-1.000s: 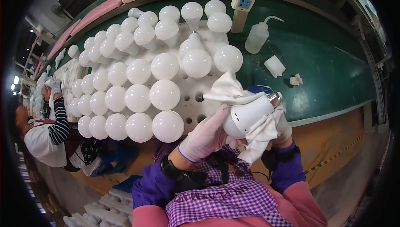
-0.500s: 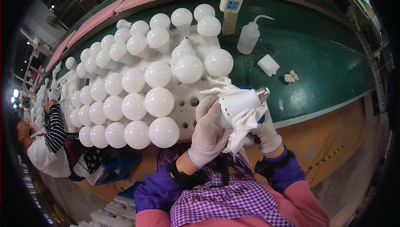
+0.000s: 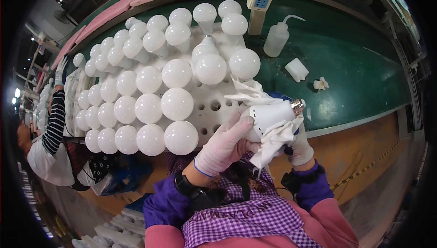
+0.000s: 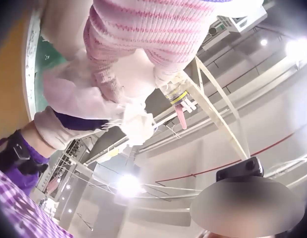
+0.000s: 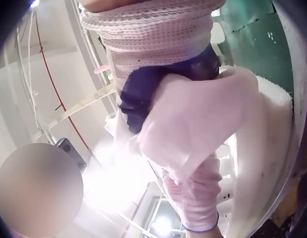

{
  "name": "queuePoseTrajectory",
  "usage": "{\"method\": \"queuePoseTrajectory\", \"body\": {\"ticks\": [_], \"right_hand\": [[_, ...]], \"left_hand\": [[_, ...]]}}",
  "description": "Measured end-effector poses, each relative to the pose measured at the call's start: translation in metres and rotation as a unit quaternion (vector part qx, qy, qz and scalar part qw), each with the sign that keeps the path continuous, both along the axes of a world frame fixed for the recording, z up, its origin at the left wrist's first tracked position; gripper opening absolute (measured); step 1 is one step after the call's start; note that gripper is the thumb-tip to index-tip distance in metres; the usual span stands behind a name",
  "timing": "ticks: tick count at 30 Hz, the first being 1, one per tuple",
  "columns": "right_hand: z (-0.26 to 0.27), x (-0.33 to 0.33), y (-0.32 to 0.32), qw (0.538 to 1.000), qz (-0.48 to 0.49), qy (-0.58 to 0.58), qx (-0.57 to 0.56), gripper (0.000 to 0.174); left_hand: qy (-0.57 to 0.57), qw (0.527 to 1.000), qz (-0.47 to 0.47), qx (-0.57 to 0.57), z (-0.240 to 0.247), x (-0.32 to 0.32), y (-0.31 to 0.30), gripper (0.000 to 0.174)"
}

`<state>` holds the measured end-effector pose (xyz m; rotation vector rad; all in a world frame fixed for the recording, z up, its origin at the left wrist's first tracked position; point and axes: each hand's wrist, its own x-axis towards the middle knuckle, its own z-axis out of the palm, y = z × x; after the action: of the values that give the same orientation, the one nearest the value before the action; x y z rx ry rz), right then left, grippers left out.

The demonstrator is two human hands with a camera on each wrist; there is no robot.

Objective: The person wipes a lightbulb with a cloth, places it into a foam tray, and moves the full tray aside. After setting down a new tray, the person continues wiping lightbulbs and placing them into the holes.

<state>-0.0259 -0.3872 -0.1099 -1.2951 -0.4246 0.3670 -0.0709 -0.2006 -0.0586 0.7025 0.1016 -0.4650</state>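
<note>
A large white light bulb (image 3: 272,115) lies tilted between my gloved hands, its metal screw base pointing right. My left hand (image 3: 222,145) grips the round globe end, thumb on top near the small dark slots of the housing. With my right hand (image 3: 301,147), wearing a white glove with dark blue over the fingers, I hold a white cloth (image 3: 273,141) against the bulb. The cloth drapes over both sides of the housing. In the right wrist view, the cloth (image 5: 198,114) hides most of the bulb and my right fingertips.
Rows of white bulbs (image 3: 176,104) stand in a white board with holes (image 3: 215,106) to the left. Rightward on the green table are a squeeze bottle (image 3: 276,39), a white block (image 3: 297,69) and a crumpled scrap (image 3: 321,83). A socket post (image 3: 257,20) rises behind. Another person (image 3: 50,157) works far left.
The bulb and both hands dipped toward me, then came slightly back up. The cloth has shifted over the housing, showing more of its side. The person at far left has reached farther out.
</note>
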Motion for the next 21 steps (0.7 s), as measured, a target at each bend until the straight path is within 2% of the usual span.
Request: {"method": "queuePoseTrajectory", "body": {"ticks": [2, 3, 4, 5, 6, 7, 9, 10, 11, 14, 15, 18, 19, 20, 21], "right_hand": [[-0.018, -0.016, -0.002, 0.977, -0.118, 0.143, 0.108, 0.057], [-0.017, -0.01, -0.002, 0.977, -0.073, 0.117, 0.163, 0.054], [-0.008, -0.011, 0.006, 0.959, -0.168, 0.186, 0.133, 0.051], [-0.009, -0.01, 0.012, 0.961, -0.204, 0.157, 0.105, 0.05], [-0.011, -0.009, 0.016, 0.96, -0.239, 0.127, 0.076, 0.05], [-0.007, -0.007, 0.015, 0.96, -0.239, 0.126, 0.077, 0.05], [0.007, -0.004, 0.014, 0.983, -0.134, 0.124, 0.029, 0.05], [0.012, -0.005, 0.013, 0.995, -0.102, 0.003, 0.003, 0.049], [0.006, -0.006, 0.009, 0.995, -0.09, 0.026, 0.041, 0.051], [-0.001, -0.007, -0.003, 0.985, -0.066, 0.095, 0.132, 0.054], [0.0, -0.009, -0.002, 0.983, -0.117, 0.102, 0.096, 0.054], [-0.012, -0.004, -0.012, 0.986, -0.113, 0.046, 0.114, 0.049], [-0.001, -0.006, -0.011, 0.984, -0.155, 0.057, 0.061, 0.043], [0.016, -0.002, -0.007, 0.983, -0.178, 0.026, 0.032, 0.032], [0.016, 0.007, -0.008, 0.977, -0.211, -0.011, -0.038, 0.028]], "left_hand": [[-0.017, 0.999, 0.024, 0.023, -0.002, -0.001, -0.005, 0.054], [-0.075, 0.988, 0.071, 0.11, -0.008, -0.002, -0.009, 0.054], [-0.132, 0.964, 0.118, 0.196, -0.014, -0.002, -0.012, 0.055], [-0.193, 0.944, 0.15, 0.224, -0.019, -0.002, -0.014, 0.053], [-0.193, 0.943, 0.15, 0.224, -0.024, -0.002, -0.014, 0.053], [-0.164, 0.955, 0.149, 0.196, -0.027, -0.002, -0.015, 0.053], [-0.135, 0.965, 0.15, 0.17, -0.025, -0.002, -0.011, 0.052], [-0.077, 0.988, 0.125, 0.057, -0.017, -0.002, -0.007, 0.051], [-0.018, 0.993, 0.098, -0.058, -0.013, -0.002, -0.005, 0.051], [0.014, 0.993, 0.089, -0.08, -0.013, -0.004, 0.0, 0.052], [0.01, 0.989, 0.082, -0.12, -0.011, -0.003, -0.001, 0.05], [-0.002, 0.992, 0.083, -0.1, -0.013, -0.001, -0.002, 0.051], [-0.002, 0.992, 0.082, -0.097, -0.013, 0.0, -0.001, 0.051], [-0.012, 0.993, 0.093, -0.071, -0.014, -0.001, 0.0, 0.05], [-0.023, 0.993, 0.107, -0.044, -0.015, -0.002, 0.002, 0.05]]}}
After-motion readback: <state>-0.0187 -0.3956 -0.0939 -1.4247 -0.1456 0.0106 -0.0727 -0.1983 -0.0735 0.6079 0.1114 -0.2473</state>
